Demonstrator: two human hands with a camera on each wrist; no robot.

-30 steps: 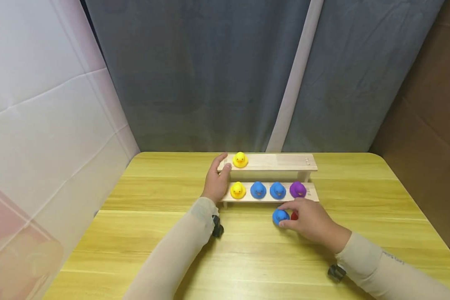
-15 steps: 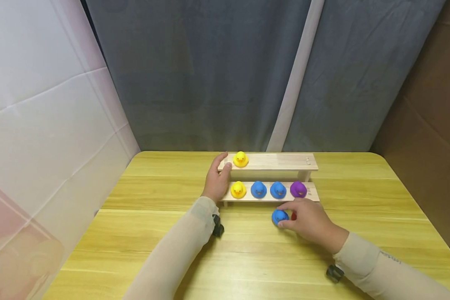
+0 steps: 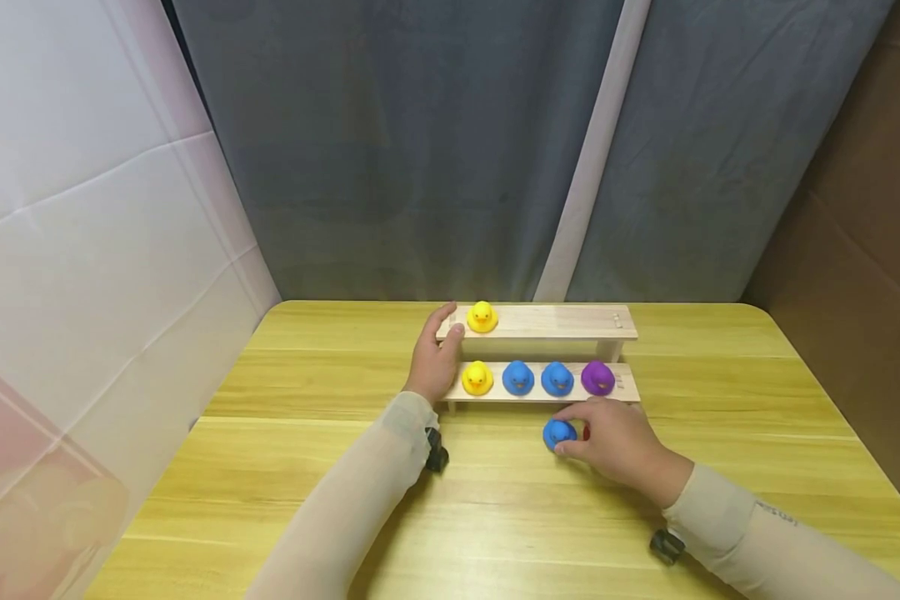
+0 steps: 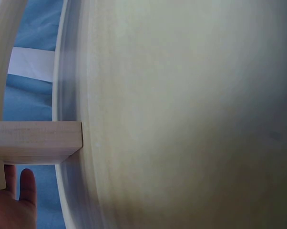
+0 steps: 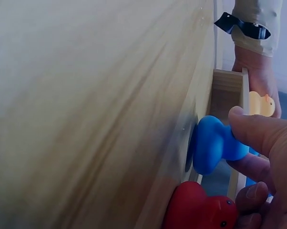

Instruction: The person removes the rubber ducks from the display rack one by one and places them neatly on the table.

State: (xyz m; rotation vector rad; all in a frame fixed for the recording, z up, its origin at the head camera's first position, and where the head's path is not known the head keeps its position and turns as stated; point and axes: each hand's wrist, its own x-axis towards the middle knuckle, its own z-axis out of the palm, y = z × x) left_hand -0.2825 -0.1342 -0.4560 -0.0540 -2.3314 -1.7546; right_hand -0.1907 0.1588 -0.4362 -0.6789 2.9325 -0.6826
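Observation:
My right hand (image 3: 621, 443) pinches a blue rubber duck (image 3: 558, 434) between thumb and forefinger, low over the table just in front of the rack. Beneath the curled fingers is a red rubber duck (image 5: 193, 207), mostly hidden in the head view. My left hand (image 3: 432, 362) grips the left end of the two-tier wooden rack (image 3: 547, 322), thumb at the front. On its upper tier sits a yellow duck (image 3: 482, 317). The lower tier bears another yellow duck (image 3: 477, 378), two blue ducks (image 3: 518, 378) and a purple duck (image 3: 597, 378) in a row.
The wood-grain table (image 3: 330, 467) ends at a grey curtain (image 3: 405, 167) behind the rack. White sheeting (image 3: 105, 208) hangs on the left, and a brown panel (image 3: 855, 192) stands on the right. Black camera straps show on both wrists.
My right hand has shifted very slightly left with the blue duck between its fingers. The left hand keeps its hold on the rack.

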